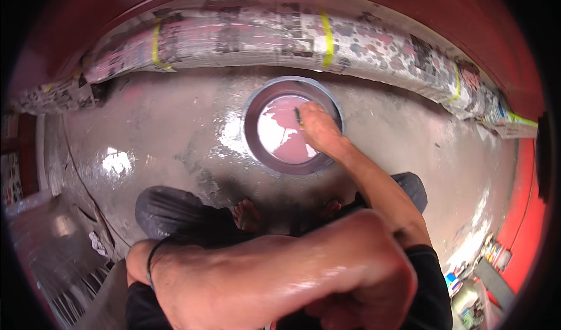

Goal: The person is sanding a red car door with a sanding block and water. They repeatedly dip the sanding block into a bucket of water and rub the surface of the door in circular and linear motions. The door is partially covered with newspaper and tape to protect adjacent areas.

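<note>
A round grey basin (255,149) stands on the wet floor in front of me, with pink liquid (295,146) in it that reflects bright light. My right hand (319,125) reaches over its right side and down inside the rim. Its fingers are closed around a small dark object (298,117) with a touch of yellow, mostly covered by the hand. Across the lower part of the view, close up, lies my left arm with a thin black cord around it. My left hand (374,265) bends downward at its right end, its fingers largely hidden.
Behind the basin runs a long bundle (239,37) wrapped in printed paper and clear film, with yellow bands. A red panel (523,207) stands at the right, near assorted small items (467,298). A thin cable (79,172) trails along the floor at left. My bare feet are near the basin.
</note>
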`<state>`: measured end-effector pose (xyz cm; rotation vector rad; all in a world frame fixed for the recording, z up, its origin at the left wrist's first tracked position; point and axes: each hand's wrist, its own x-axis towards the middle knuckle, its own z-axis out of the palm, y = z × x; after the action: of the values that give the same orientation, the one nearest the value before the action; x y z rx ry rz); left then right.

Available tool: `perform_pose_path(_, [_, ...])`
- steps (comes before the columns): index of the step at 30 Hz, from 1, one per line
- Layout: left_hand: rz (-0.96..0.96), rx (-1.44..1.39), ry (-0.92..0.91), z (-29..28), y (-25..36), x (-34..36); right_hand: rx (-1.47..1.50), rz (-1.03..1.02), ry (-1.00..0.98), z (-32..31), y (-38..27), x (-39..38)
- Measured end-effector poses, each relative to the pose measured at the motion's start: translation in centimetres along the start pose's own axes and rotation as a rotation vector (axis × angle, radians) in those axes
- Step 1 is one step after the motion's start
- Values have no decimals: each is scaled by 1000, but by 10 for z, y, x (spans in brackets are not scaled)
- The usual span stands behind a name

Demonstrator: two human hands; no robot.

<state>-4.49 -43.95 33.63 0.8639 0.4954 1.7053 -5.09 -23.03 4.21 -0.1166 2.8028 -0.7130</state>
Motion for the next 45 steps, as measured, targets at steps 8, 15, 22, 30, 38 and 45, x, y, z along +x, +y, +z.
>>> perform_pose_path(8, [-306,1193,884,-150,-48,-52,-88,-74,-368,92,20,8])
perform_pose_path(15, [-581,1760,1165,-272,-151,-49,1094,640,-205,-32,-3,-32])
perform_pose_path(22, [-727,1639,1039,-278,-122,-83,1324,107,812,-311,-111,-64])
perform_pose_path(30, [-676,1652,1005,-275,-130,-73,-305,-82,1630,-527,-279,40])
perform_pose_path(38, [-564,1583,1069,-279,-136,-83,-910,1,1633,-554,-249,43])
perform_pose_path(45, [-523,1576,1050,-279,-143,-77,-598,-82,1800,-558,-311,66])
